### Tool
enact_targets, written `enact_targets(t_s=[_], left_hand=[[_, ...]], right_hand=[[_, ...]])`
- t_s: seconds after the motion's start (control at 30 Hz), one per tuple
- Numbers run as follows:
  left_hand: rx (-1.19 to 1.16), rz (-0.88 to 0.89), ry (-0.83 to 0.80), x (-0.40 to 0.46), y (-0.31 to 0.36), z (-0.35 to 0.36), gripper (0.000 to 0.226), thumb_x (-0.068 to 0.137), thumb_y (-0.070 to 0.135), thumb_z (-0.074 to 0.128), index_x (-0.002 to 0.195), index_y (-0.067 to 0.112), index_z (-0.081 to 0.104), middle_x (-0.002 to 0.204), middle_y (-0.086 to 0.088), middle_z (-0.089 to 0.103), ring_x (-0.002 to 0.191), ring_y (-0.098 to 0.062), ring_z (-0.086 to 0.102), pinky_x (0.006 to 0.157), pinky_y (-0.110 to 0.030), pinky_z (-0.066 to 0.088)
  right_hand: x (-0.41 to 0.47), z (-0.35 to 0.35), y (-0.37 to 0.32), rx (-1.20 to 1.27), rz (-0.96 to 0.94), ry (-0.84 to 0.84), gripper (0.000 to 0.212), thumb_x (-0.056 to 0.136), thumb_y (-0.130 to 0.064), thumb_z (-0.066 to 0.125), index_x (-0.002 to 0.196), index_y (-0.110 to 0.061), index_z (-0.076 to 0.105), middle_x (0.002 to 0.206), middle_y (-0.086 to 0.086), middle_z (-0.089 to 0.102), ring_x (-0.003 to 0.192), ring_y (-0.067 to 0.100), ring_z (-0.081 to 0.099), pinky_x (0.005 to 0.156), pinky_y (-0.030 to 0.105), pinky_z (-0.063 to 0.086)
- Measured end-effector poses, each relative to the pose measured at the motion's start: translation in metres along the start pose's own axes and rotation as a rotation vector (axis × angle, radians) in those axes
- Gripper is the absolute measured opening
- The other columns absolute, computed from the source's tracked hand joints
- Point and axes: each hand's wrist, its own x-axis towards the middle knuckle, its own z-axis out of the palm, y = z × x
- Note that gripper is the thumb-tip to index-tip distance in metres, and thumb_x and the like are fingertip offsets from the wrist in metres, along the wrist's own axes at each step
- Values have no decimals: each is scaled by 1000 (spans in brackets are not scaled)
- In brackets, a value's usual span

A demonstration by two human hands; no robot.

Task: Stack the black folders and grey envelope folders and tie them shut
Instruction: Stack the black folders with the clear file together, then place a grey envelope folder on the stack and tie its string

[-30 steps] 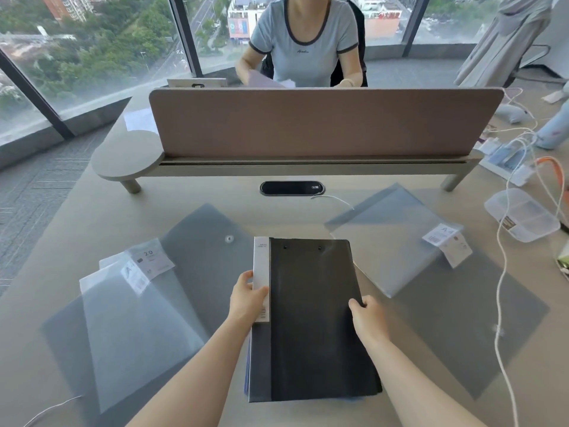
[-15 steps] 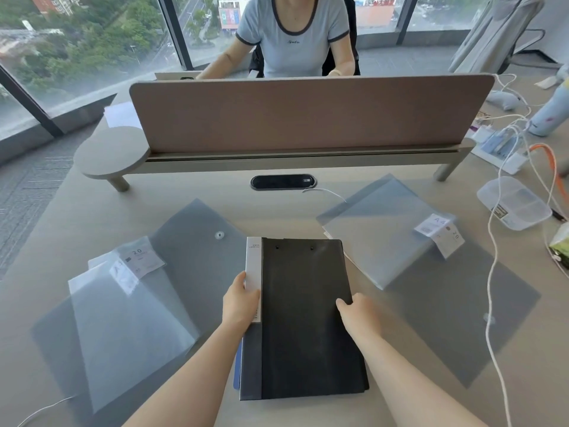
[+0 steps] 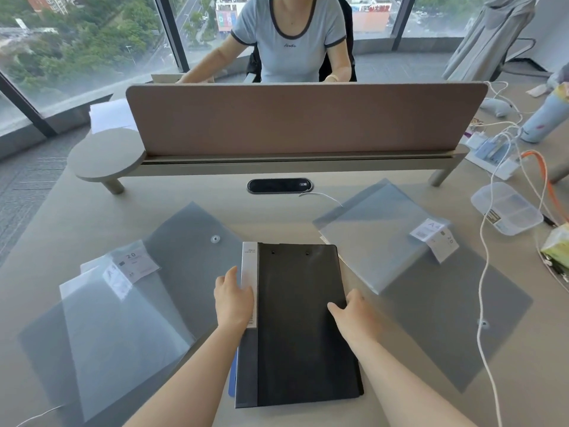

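Note:
A stack of black folders (image 3: 301, 343) lies on the desk right in front of me, its white-labelled spine on the left. My left hand (image 3: 233, 298) presses against that spine edge. My right hand (image 3: 354, 314) grips the stack's right edge with the thumb on the top cover. A blue edge shows under the stack at the lower left. Grey translucent envelope folders (image 3: 129, 309) lie overlapped to the left, one with a button clasp. More grey envelope folders (image 3: 409, 272) lie to the right.
A brown desk divider (image 3: 295, 118) stands across the back, with a person seated behind it. A white cable (image 3: 483, 272) runs over the right envelopes. A clear plastic box (image 3: 506, 208), a light blue bottle (image 3: 545, 118) and loose cables sit at the right.
The view tilted and the stack sits a little nearer to me. Both hands stay on the stack's two sides, squaring its edges.

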Motion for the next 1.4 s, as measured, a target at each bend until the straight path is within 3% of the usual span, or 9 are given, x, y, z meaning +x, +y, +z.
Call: enact_targets(t_s=[0.17, 0.3, 0.47, 0.6, 0.77, 0.97, 1.1, 1.2, 1.4], left_hand=[[-41, 142, 25, -3, 24, 9, 41, 96, 17, 54, 137, 18, 50, 138, -4, 48, 129, -24, 46, 103, -43, 46], [-27, 287, -71, -12, 54, 29, 36, 96, 16, 56, 131, 17, 58, 127, 1, 56, 118, -18, 54, 99, -29, 44], [29, 397, -167, -22, 93, 67, 32, 94, 21, 60, 126, 18, 63, 118, 6, 61, 114, -16, 56, 99, -32, 48], [63, 428, -250, -30, 123, 110, 31, 93, 23, 61, 123, 19, 64, 115, 9, 62, 114, -12, 57, 96, -27, 47], [149, 410, -340, -41, 158, 165, 34, 94, 28, 59, 128, 22, 61, 127, 8, 61, 123, -13, 52, 99, -25, 41], [282, 421, -435, -50, 182, 220, 48, 94, 32, 59, 140, 22, 51, 145, 5, 49, 135, -17, 42, 106, -29, 35], [440, 422, -503, -48, 194, 248, 62, 93, 38, 58, 150, 26, 36, 163, 0, 25, 148, -22, 23, 117, -34, 24], [515, 425, -512, -45, 200, 264, 68, 92, 42, 59, 152, 30, 29, 166, 1, 14, 151, -21, 12, 119, -36, 19], [582, 443, -492, -41, 201, 281, 75, 90, 43, 60, 155, 30, 24, 167, 3, 7, 153, -19, 1, 122, -34, 9]], right_hand=[[9, -21, -1, 151, -53, 73, 20, 93, -35, 52, 106, -20, 51, 105, -4, 51, 91, 22, 58, 73, 33, 45], [26, -42, 8, 257, -81, 96, 35, 93, -23, 52, 127, -16, 51, 131, 4, 49, 110, 26, 56, 85, 36, 45], [58, -81, 29, 273, -49, 149, 51, 93, -20, 52, 142, -14, 41, 147, 4, 40, 126, 28, 49, 92, 41, 45], [91, -112, 51, 276, -49, 141, 57, 91, -18, 52, 146, -18, 36, 150, 2, 35, 131, 28, 44, 94, 42, 44], [137, -143, 81, 247, -62, 119, 56, 90, -20, 52, 144, -19, 36, 147, 7, 36, 126, 34, 50, 94, 45, 47], [187, -170, 107, 229, -70, 88, 45, 92, -22, 50, 137, -18, 40, 151, 4, 32, 123, 33, 53, 89, 42, 45], [219, -185, 114, 245, -60, 65, 38, 88, -18, 51, 125, -12, 45, 146, 4, 38, 118, 32, 54, 83, 39, 44], [238, -194, 117, 232, -34, 60, 50, 89, -16, 47, 138, -11, 39, 149, 9, 37, 127, 31, 49, 97, 39, 42], [263, -203, 120, 257, 20, -16, 60, 94, -21, 41, 152, -14, 28, 155, 8, 36, 140, 28, 38, 109, 40, 34]])
